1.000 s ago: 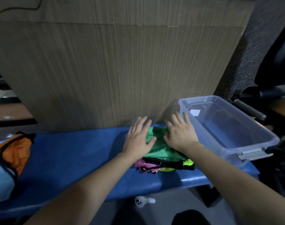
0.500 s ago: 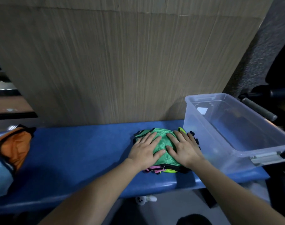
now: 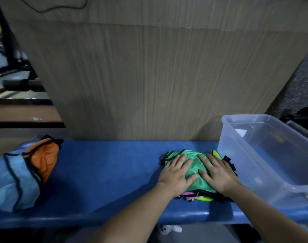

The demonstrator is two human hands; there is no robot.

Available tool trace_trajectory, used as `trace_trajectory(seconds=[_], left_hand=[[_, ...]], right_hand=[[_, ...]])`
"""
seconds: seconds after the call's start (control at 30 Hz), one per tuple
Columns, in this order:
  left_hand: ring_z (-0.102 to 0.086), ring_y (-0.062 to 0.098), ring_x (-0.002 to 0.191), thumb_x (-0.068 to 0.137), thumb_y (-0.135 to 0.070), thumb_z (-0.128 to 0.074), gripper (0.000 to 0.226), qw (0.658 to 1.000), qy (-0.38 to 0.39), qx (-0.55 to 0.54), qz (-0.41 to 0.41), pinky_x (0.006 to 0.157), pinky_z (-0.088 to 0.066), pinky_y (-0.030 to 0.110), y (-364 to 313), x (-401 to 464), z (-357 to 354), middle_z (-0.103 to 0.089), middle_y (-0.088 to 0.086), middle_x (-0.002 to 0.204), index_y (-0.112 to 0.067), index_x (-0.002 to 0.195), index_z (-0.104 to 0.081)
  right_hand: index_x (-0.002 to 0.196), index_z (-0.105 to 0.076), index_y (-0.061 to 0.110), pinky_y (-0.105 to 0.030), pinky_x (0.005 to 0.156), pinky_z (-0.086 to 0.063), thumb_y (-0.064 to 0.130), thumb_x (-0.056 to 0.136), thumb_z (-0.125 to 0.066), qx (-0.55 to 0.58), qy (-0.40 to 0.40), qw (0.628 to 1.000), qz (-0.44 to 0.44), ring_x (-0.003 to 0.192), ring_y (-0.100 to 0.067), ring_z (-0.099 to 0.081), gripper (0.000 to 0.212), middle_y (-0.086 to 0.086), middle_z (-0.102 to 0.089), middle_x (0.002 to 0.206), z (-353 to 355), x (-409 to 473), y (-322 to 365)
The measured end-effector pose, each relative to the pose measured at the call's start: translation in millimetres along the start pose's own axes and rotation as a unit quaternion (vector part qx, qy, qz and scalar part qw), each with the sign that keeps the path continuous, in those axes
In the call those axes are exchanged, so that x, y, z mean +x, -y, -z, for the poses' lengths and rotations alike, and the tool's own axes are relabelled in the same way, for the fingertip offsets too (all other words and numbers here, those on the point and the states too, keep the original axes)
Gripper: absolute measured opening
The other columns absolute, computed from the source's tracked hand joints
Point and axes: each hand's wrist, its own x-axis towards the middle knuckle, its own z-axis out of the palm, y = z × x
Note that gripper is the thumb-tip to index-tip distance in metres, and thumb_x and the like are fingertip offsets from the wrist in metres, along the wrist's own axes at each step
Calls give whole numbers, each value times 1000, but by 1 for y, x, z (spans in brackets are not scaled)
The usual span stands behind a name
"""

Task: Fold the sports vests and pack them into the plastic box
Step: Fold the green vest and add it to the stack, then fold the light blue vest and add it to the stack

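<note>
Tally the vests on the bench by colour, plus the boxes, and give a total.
Green vest: 1
Pink vest: 1
Yellow vest: 1
Orange vest: 1
Light blue vest: 1
Plastic box: 1
Total: 6

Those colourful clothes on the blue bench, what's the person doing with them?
A person is pressing both hands flat on a stack of folded sports vests, green on top with pink and yellow peeking out underneath. The left hand and right hand lie side by side on it. The clear plastic box right beside the stack holds no vests yet. Orange and light blue vests wait at the bench's far left.
</note>
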Motion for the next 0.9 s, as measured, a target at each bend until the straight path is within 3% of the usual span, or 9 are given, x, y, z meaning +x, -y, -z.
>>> trace_trajectory(seconds=[0.07, 0.17, 0.23, 0.33, 0.43, 0.63, 0.9], left_hand=[[-3, 16, 155, 71, -84, 9, 104, 1000, -5, -10, 12, 125, -8, 41, 0, -3, 7, -4, -7, 168, -33, 158, -15], [-11, 17, 153, 77, -80, -1, 94, 1000, -11, -18, 12, 123, -13, 40, 4, -20, 31, -12, -7, 167, -34, 156, -23], [-23, 17, 150, 86, -80, -15, 83, 999, -29, -14, 9, 121, -18, 39, 14, -41, 46, -24, -8, 164, -34, 154, -30], [-41, 16, 138, 97, -63, -35, 58, 995, -94, 1, 11, 113, -29, 36, 41, -82, 67, -44, -9, 151, -32, 146, -43], [-48, 14, 130, 99, -57, -36, 52, 991, -119, 38, 54, 107, -32, 33, 74, -119, 90, -52, -12, 140, -34, 144, -45], [-50, 14, 127, 100, -56, -34, 50, 976, -165, 73, 123, 105, -34, 32, 139, -180, 134, -54, -12, 138, -35, 144, -46], [-54, 16, 121, 95, -61, -23, 61, 950, -199, 137, 198, 100, -39, 34, 222, -257, 175, -58, -11, 132, -32, 139, -51]], right_hand=[[157, -21, 37, -50, 118, -14, 85, 70, 22, -32, 8, 999, -3, 151, -27, -22, 109, -3, -34, 160, 12, 4, 2], [134, -64, 22, -64, 110, -19, 69, 88, -20, -109, -46, 993, 15, 136, -42, -46, 79, -15, -64, 132, 35, 7, 12], [122, -71, 17, -61, 110, -16, 56, 85, -36, -99, -100, 990, 23, 129, -43, -53, 64, -17, -68, 123, 48, 0, 25], [113, -75, 15, -59, 104, -33, 48, 83, -40, -55, -208, 974, 76, 107, -35, -67, 57, -9, -74, 102, 61, -12, 64], [109, -75, 16, -49, 87, -48, 46, 80, -43, -34, -209, 968, 134, 87, -30, -70, 52, -4, -75, 91, 65, -16, 118], [112, -74, 20, -44, 80, -52, 46, 79, -45, -5, -199, 954, 225, 83, -27, -70, 51, 0, -74, 90, 55, -9, 232], [119, -68, 23, -40, 86, -50, 47, 85, -38, 19, -180, 936, 302, 87, -23, -67, 52, 2, -73, 94, 51, -2, 357]])
